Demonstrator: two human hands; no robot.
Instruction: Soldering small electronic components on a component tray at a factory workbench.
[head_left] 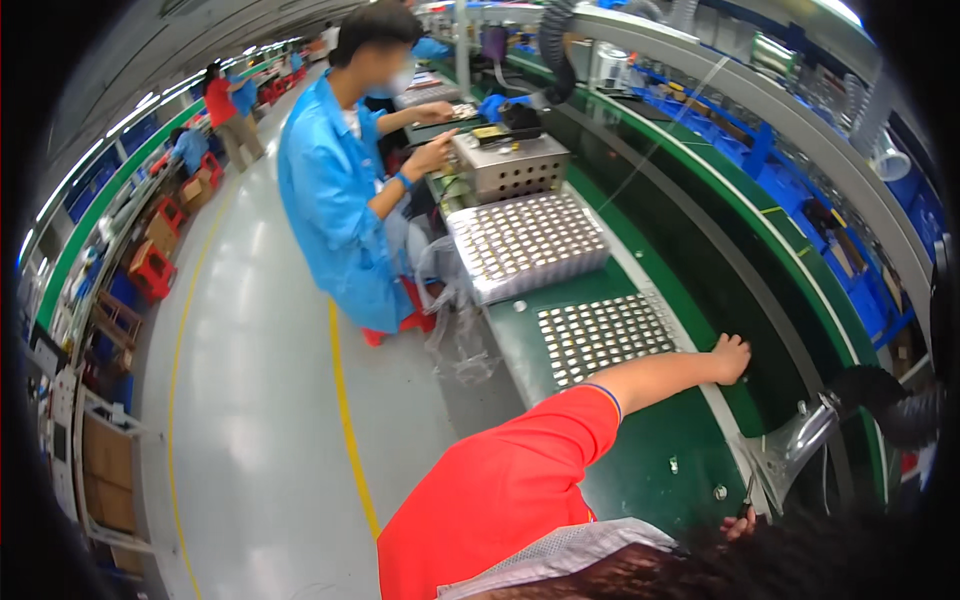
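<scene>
A dark green belt (pixel 690 245) is running along the line, and a green desk (pixel 625 480) is lying beside it. A co-worker in a blue coat (pixel 325 200) is sitting at the far part of this desk, reaching both hands over it. Nearer, a thick stack of trays (pixel 530 240) is standing full of small pale parts, just before a metal box (pixel 512 172) with round holes. Closer still, a flat grid of small metal parts (pixel 605 338) is lying on the desk, near the left forearm. A clear nozzle (pixel 800 440) is hanging at the desk's edge. The left hand (pixel 732 358) is reaching past the grid over the belt, its fingers curling inward. The right hand (pixel 740 523) is showing only some bent fingers near the nozzle, and a thin dark tool (pixel 749 493) is pointing up beside them; the view being poor here, I cannot tell what either hand is gripping. A small round part (pixel 720 492) is lying near the right hand, and a smaller piece (pixel 673 465) is lying farther away.
</scene>
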